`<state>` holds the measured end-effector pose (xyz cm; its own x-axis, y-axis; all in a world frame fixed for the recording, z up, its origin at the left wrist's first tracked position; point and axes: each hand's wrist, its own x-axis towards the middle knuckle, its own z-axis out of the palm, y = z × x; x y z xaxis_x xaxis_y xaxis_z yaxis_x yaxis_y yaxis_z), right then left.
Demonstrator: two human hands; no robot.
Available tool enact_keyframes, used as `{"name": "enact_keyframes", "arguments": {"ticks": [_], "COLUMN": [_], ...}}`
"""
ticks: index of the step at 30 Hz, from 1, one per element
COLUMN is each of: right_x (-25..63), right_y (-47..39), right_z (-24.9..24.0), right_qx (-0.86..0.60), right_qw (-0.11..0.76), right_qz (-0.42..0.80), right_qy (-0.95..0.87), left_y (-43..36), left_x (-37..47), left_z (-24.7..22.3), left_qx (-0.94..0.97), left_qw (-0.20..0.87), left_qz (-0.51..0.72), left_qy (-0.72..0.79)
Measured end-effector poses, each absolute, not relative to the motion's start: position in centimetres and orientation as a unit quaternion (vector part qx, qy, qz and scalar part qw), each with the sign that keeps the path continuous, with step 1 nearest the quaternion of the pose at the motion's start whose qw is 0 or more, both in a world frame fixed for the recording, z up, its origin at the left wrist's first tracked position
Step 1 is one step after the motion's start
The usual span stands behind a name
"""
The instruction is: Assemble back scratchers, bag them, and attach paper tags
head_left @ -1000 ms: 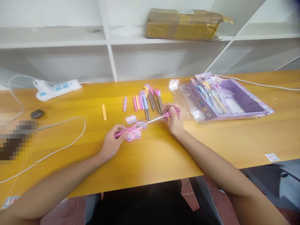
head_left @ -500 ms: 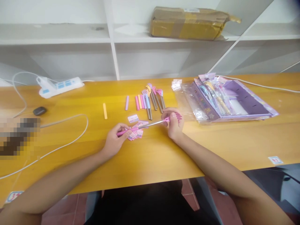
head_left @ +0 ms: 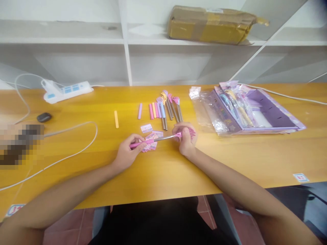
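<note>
Both my hands hold a pink back scratcher [head_left: 165, 137] with a metal shaft, level above the table. My left hand [head_left: 130, 149] is closed round its pink handle sleeve. My right hand [head_left: 185, 139] grips the claw-shaped head, partly covering it. Small printed cards [head_left: 155, 134] lie in a loose pile beneath the scratcher, with a single card [head_left: 146, 128] just behind. Farther back are several back scratchers [head_left: 167, 105] with coloured claw heads and bare metal shafts. Beside them lie coloured sleeves [head_left: 152, 111], a purple sleeve [head_left: 140, 111] and, farther left, a yellow sleeve [head_left: 116, 119].
A purple display box [head_left: 273, 130] with bagged back scratchers [head_left: 236, 105] sits at the right, clear plastic bags [head_left: 205, 112] beside it. At left are a power strip [head_left: 68, 92], a black earbud case [head_left: 44, 117] and a white cable [head_left: 87, 146]. A taped carton [head_left: 212, 25] rests on the shelf.
My right hand has moved slightly left and down, nearer my left hand, and less of the metal shaft shows between the hands. The camera view has shifted slightly.
</note>
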<state>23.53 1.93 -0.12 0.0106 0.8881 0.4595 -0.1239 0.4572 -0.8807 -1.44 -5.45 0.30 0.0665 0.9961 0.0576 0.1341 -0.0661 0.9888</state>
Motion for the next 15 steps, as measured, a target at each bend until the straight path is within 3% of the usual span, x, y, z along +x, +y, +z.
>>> {"name": "enact_keyframes", "arguments": {"ticks": [15], "right_x": [23.26], "right_y": [1.11], "right_z": [-0.48], "right_qx": [-0.321], "right_qw": [0.622], "right_qz": [0.412], "right_qy": [-0.584], "left_y": [-5.65], "left_x": [-1.45], "left_z": [0.33], "left_qx": [0.578], "left_qw": [0.460], "left_qz": [0.457], "left_qy": [0.496]}}
